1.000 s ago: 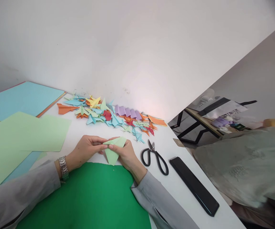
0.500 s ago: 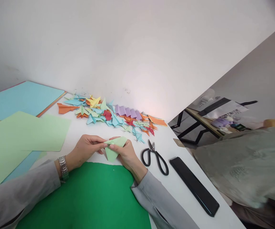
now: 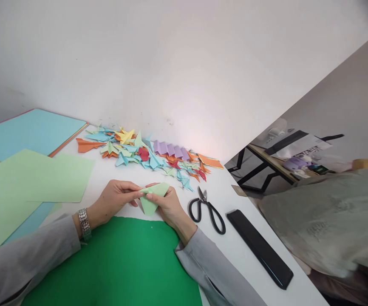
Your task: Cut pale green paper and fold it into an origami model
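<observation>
A piece of folded light green paper (image 3: 150, 205) is held up between my hands, just beyond the top edge of a green mat (image 3: 114, 263). My left hand (image 3: 115, 199) pinches its left corner between thumb and fingers. With the thumb across its front and the fingers behind, my right hand (image 3: 169, 206) grips the right side. The fingers behind the paper are partly hidden. A pair of black-handled scissors (image 3: 216, 216) lies with its blades slightly apart to the right of my right hand.
Colourful folded paper pieces (image 3: 154, 159) lie heaped along the wall. Light green sheets (image 3: 59, 178) and a stack of blue sheets (image 3: 34, 131) are at the left. A long black case (image 3: 260, 248) rests near the table's right edge. Another person's sleeve (image 3: 327, 221) shows at right.
Both hands stay in nearly the same place on the folded paper. Nothing else has visibly moved beyond a slight shift of the view.
</observation>
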`<state>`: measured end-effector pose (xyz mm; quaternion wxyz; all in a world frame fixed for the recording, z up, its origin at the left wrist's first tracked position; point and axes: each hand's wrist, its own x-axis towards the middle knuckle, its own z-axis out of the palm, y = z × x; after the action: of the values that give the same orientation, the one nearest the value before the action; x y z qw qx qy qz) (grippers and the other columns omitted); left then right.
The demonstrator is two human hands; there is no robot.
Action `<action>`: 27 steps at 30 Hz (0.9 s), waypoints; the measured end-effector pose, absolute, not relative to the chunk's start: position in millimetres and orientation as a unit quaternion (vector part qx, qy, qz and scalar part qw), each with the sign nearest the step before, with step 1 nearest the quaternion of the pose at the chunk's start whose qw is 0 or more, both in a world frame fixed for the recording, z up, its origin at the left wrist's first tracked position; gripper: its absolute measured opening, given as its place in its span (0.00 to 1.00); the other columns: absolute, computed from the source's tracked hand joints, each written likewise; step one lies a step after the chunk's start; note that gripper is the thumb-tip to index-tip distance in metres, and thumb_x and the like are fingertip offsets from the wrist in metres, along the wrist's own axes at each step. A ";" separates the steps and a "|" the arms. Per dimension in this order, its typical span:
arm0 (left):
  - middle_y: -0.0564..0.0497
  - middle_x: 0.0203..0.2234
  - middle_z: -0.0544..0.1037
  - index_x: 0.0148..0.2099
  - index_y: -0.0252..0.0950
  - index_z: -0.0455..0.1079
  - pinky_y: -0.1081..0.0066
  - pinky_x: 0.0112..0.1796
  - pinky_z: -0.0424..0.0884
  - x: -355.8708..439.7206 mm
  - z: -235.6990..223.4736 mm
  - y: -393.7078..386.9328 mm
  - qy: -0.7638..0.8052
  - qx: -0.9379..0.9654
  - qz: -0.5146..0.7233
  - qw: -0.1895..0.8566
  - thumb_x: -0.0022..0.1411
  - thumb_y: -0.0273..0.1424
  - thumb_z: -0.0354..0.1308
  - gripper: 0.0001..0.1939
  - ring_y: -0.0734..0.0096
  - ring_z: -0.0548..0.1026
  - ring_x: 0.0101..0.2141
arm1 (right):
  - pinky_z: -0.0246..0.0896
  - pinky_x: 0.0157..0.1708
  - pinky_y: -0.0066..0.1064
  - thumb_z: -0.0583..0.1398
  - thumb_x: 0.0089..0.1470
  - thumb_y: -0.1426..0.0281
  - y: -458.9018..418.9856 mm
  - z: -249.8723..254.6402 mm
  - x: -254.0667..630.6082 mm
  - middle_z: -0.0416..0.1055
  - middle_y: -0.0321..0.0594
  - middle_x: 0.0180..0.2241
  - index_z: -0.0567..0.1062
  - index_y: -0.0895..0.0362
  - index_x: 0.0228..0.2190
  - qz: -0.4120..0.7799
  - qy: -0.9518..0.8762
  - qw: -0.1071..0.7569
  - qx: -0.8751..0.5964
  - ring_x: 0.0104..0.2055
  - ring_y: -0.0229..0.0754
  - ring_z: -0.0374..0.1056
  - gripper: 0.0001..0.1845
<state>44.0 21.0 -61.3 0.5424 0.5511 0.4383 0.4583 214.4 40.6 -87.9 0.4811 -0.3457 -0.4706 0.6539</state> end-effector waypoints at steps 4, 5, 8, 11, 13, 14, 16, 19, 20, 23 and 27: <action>0.49 0.29 0.81 0.34 0.33 0.78 0.74 0.26 0.74 44.6 -58.1 19.7 0.453 0.542 0.452 0.544 0.45 0.34 0.66 0.12 0.75 0.73 0.21 | 0.65 0.31 0.29 0.71 0.34 0.70 39.9 -86.3 213.6 0.77 0.35 0.28 0.79 0.56 0.28 0.652 -0.486 0.475 -0.335 0.28 0.38 0.70 0.13; 0.49 0.29 0.81 0.33 0.33 0.78 0.74 0.25 0.74 44.7 -57.4 19.4 0.452 0.545 0.452 0.543 0.45 0.33 0.66 0.11 0.75 0.73 0.20 | 0.65 0.31 0.29 0.71 0.34 0.71 39.7 -85.7 213.3 0.77 0.35 0.28 0.79 0.56 0.28 0.653 -0.488 0.474 -0.334 0.28 0.37 0.70 0.13; 0.50 0.27 0.81 0.31 0.34 0.78 0.75 0.25 0.74 44.8 -55.7 19.0 0.448 0.559 0.458 0.527 0.46 0.33 0.65 0.10 0.76 0.73 0.20 | 0.65 0.31 0.29 0.71 0.34 0.71 39.4 -84.4 212.7 0.77 0.35 0.27 0.79 0.56 0.28 0.651 -0.489 0.473 -0.337 0.28 0.37 0.70 0.13; 0.50 0.25 0.80 0.30 0.34 0.78 0.74 0.24 0.73 45.4 -54.5 18.7 0.446 0.568 0.461 0.515 0.46 0.34 0.65 0.09 0.75 0.73 0.19 | 0.65 0.30 0.30 0.71 0.32 0.70 39.6 -84.1 212.6 0.76 0.36 0.27 0.79 0.56 0.27 0.645 -0.491 0.471 -0.348 0.28 0.38 0.70 0.14; 0.50 0.25 0.80 0.29 0.34 0.78 0.74 0.24 0.73 45.9 -54.0 18.6 0.446 0.567 0.462 0.516 0.46 0.34 0.65 0.09 0.75 0.73 0.19 | 0.65 0.30 0.29 0.71 0.31 0.70 39.8 -84.8 212.8 0.76 0.35 0.26 0.79 0.56 0.28 0.642 -0.488 0.473 -0.355 0.27 0.38 0.69 0.16; 0.50 0.25 0.80 0.29 0.34 0.78 0.74 0.24 0.73 46.1 -54.0 18.6 0.446 0.565 0.462 0.517 0.46 0.34 0.65 0.09 0.75 0.73 0.19 | 0.65 0.29 0.29 0.71 0.31 0.70 39.9 -85.2 212.8 0.76 0.35 0.26 0.79 0.56 0.29 0.641 -0.486 0.474 -0.358 0.27 0.38 0.69 0.16; 0.51 0.25 0.80 0.29 0.34 0.78 0.74 0.24 0.73 46.4 -54.4 18.8 0.448 0.559 0.464 0.521 0.46 0.34 0.65 0.08 0.76 0.73 0.19 | 0.65 0.29 0.29 0.71 0.30 0.70 39.9 -86.1 212.8 0.76 0.35 0.26 0.79 0.56 0.29 0.640 -0.483 0.476 -0.361 0.27 0.38 0.69 0.17; 0.51 0.24 0.80 0.29 0.34 0.78 0.75 0.24 0.73 46.4 -56.0 19.4 0.449 0.551 0.464 0.528 0.46 0.33 0.65 0.08 0.76 0.72 0.19 | 0.65 0.30 0.30 0.71 0.31 0.70 39.8 -86.5 212.7 0.76 0.35 0.27 0.79 0.56 0.28 0.640 -0.485 0.479 -0.355 0.27 0.38 0.70 0.15; 0.51 0.25 0.80 0.30 0.34 0.78 0.75 0.24 0.73 46.3 -56.7 19.6 0.448 0.551 0.463 0.530 0.46 0.33 0.65 0.08 0.76 0.72 0.19 | 0.65 0.30 0.30 0.71 0.32 0.70 39.8 -86.4 212.7 0.76 0.35 0.27 0.79 0.56 0.28 0.641 -0.485 0.480 -0.352 0.28 0.38 0.70 0.15; 0.51 0.25 0.80 0.30 0.34 0.78 0.76 0.24 0.72 45.8 -58.5 19.9 0.444 0.552 0.462 0.534 0.47 0.33 0.64 0.08 0.77 0.72 0.19 | 0.64 0.30 0.30 0.71 0.33 0.70 39.6 -85.9 212.9 0.76 0.35 0.27 0.79 0.56 0.27 0.642 -0.488 0.481 -0.343 0.28 0.38 0.69 0.14; 0.50 0.25 0.80 0.30 0.34 0.78 0.76 0.24 0.72 45.3 -59.0 19.6 0.444 0.553 0.460 0.534 0.47 0.33 0.64 0.08 0.77 0.72 0.19 | 0.63 0.30 0.28 0.71 0.35 0.71 39.2 -86.1 213.2 0.76 0.35 0.26 0.79 0.56 0.27 0.639 -0.492 0.485 -0.340 0.27 0.37 0.69 0.12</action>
<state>45.3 19.6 -59.0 0.5340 0.5532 0.4444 0.4598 213.2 39.2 -86.1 0.4847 -0.3398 -0.4918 0.6386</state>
